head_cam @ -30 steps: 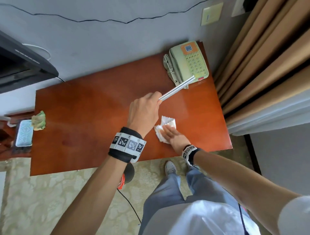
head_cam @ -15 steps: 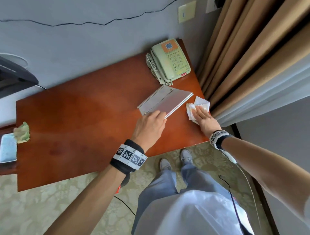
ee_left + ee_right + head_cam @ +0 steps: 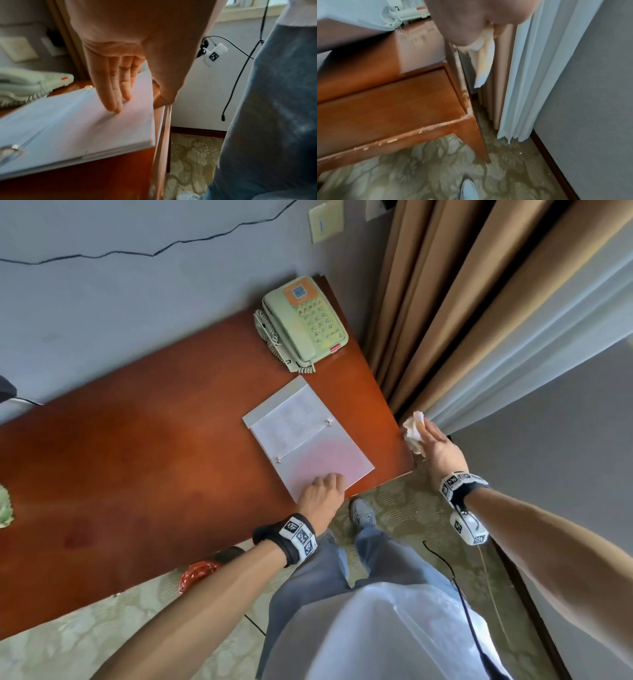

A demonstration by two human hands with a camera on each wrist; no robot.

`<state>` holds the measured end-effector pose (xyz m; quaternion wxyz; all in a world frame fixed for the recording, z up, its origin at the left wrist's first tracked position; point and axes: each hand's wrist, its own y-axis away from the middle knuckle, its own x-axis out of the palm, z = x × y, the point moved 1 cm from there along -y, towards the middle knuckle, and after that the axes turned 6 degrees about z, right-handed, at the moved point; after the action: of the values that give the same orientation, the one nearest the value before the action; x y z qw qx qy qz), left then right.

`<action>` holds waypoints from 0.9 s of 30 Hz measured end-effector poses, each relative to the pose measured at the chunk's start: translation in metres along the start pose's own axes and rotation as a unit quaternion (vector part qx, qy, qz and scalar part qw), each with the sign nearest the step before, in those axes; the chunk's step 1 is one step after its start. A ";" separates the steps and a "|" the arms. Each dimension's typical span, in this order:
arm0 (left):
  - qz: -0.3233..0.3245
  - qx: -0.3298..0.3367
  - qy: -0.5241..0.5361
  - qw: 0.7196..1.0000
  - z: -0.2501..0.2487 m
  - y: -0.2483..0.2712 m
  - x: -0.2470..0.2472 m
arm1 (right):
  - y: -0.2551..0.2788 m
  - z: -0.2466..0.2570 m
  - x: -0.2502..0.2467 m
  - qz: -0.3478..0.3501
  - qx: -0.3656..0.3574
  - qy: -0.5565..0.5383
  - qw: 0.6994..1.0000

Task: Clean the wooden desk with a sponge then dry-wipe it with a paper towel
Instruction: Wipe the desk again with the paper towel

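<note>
Now you're late in the dry-wipe, judging by the scene. Your right hand [image 3: 440, 451] is off the table's [image 3: 137, 460] right edge, centre right of frame; its grip is closed around the crumpled towel [image 3: 412, 433], which hangs clear of the wood. Your left hand [image 3: 322, 491] rests with straight fingers [image 3: 113, 94] on the binder [image 3: 308, 440], holding nothing. The sponge [image 3: 5, 508] sits at far left of frame. Any strip left to wipe can't be told. No containers visible. The phone [image 3: 303, 323] stands at the table's upper right.
</note>
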<state>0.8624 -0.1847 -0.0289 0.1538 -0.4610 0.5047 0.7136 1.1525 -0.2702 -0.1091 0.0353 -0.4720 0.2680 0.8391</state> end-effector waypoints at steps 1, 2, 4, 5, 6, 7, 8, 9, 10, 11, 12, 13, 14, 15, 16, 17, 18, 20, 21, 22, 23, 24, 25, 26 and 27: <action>0.003 -0.015 0.023 1.000 0.004 -0.003 0.004 | -0.006 0.001 -0.004 -0.024 0.014 -0.007 1.000; 0.007 -0.035 0.050 0.998 0.010 -0.007 0.008 | -0.011 0.003 -0.006 -0.042 0.025 -0.013 0.999; 0.001 -0.086 0.101 0.991 0.030 -0.019 0.012 | -0.020 0.010 -0.004 -0.069 0.013 -0.021 0.997; 0.006 -0.118 0.120 0.986 0.043 -0.026 0.012 | -0.023 0.016 -0.002 -0.079 0.001 -0.029 0.996; 0.020 -0.147 0.147 0.978 0.055 -0.033 0.013 | -0.026 0.023 -0.001 -0.089 -0.006 -0.044 0.995; 0.043 -0.165 0.183 0.968 0.067 -0.042 0.015 | -0.029 0.027 0.000 -0.095 -0.006 -0.059 0.994; 0.073 -0.167 0.217 0.959 0.075 -0.050 0.018 | -0.031 0.032 0.000 -0.099 -0.001 -0.070 0.993; 0.099 -0.157 0.236 0.954 0.079 -0.057 0.020 | -0.032 0.034 -0.001 -0.099 0.007 -0.076 0.992; 0.113 -0.144 0.238 0.954 0.079 -0.061 0.022 | -0.032 0.036 -0.001 -0.100 0.013 -0.081 0.992; 0.117 -0.134 0.232 0.956 0.076 -0.064 0.024 | -0.031 0.036 -0.002 -0.098 0.017 -0.089 0.991; 0.116 -0.128 0.226 0.959 0.072 -0.065 0.025 | -0.030 0.038 -0.005 -0.094 0.020 -0.101 0.990; 0.111 -0.117 0.222 0.962 0.067 -0.066 0.026 | -0.029 0.039 -0.008 -0.091 0.021 -0.112 0.989; 0.102 -0.098 0.214 0.967 0.061 -0.066 0.027 | -0.026 0.042 -0.013 -0.092 0.017 -0.121 0.988; 0.093 -0.073 0.201 0.972 0.053 -0.066 0.028 | -0.024 0.045 -0.019 -0.093 0.016 -0.130 0.987; 0.085 -0.048 0.186 0.978 0.044 -0.068 0.026 | -0.022 0.047 -0.025 -0.095 0.016 -0.130 0.987; 0.078 -0.026 0.173 0.981 0.034 -0.071 0.024 | -0.020 0.048 -0.030 -0.095 0.016 -0.127 0.987; 0.072 -0.012 0.167 0.983 0.024 -0.076 0.020 | -0.020 0.047 -0.034 -0.095 0.016 -0.124 0.988; 0.073 -0.008 0.178 0.981 0.006 -0.089 0.009 | -0.023 0.047 -0.042 -0.094 0.018 -0.118 0.988; 0.077 -0.017 0.191 0.978 0.001 -0.095 0.002 | -0.025 0.047 -0.047 -0.094 0.019 -0.120 0.988; 0.080 -0.028 0.202 0.976 -0.002 -0.101 -0.003 | -0.028 0.048 -0.051 -0.097 0.017 -0.124 0.987; 0.083 -0.039 0.207 0.974 -0.004 -0.105 -0.007 | -0.031 0.050 -0.054 -0.105 0.013 -0.127 0.986; 0.087 -0.047 0.210 0.973 -0.004 -0.108 -0.011 | -0.036 0.052 -0.057 -0.110 0.009 -0.132 0.985; 0.095 -0.048 0.213 0.971 -0.003 -0.109 -0.013 | -0.040 0.057 -0.060 -0.111 0.004 -0.141 0.984; 0.101 -0.041 0.218 0.970 0.000 -0.108 -0.017 | -0.046 0.062 -0.062 -0.115 -0.006 -0.147 0.982; 0.104 -0.031 0.224 0.969 0.006 -0.108 -0.022 | -0.054 0.067 -0.062 -0.120 -0.018 -0.157 0.980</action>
<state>0.9448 -0.1261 -0.0729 -0.0522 -0.5584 0.5491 0.6196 1.1513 -0.1799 -0.0539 0.1688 -0.3638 0.1860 0.8970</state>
